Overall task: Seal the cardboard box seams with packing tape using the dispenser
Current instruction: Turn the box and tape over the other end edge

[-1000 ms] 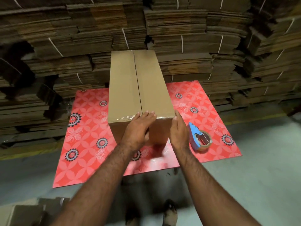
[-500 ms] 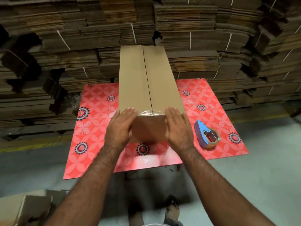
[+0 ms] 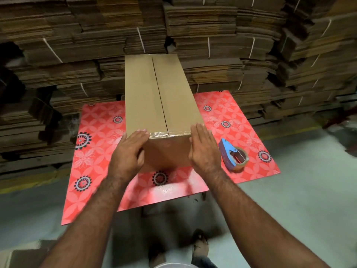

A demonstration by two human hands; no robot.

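A long brown cardboard box (image 3: 158, 93) lies on a red flower-patterned table (image 3: 96, 151), its top centre seam running away from me. Clear tape wraps its near top edge. My left hand (image 3: 129, 151) presses flat on the box's near left corner with straight fingers. My right hand (image 3: 202, 147) presses flat on the near right corner in the same way. The blue tape dispenser (image 3: 232, 156) with a brown tape roll lies on the table just right of my right hand, untouched.
Tied stacks of flattened cardboard (image 3: 193, 35) fill the wall behind the table. More flat cardboard (image 3: 21, 256) lies on the grey floor at the lower left. My sandalled foot (image 3: 200, 246) stands below the table's front edge.
Both hands have slid outward from the middle of the near edge to the box's near corners. The view has shifted, so the box sits further right in frame.
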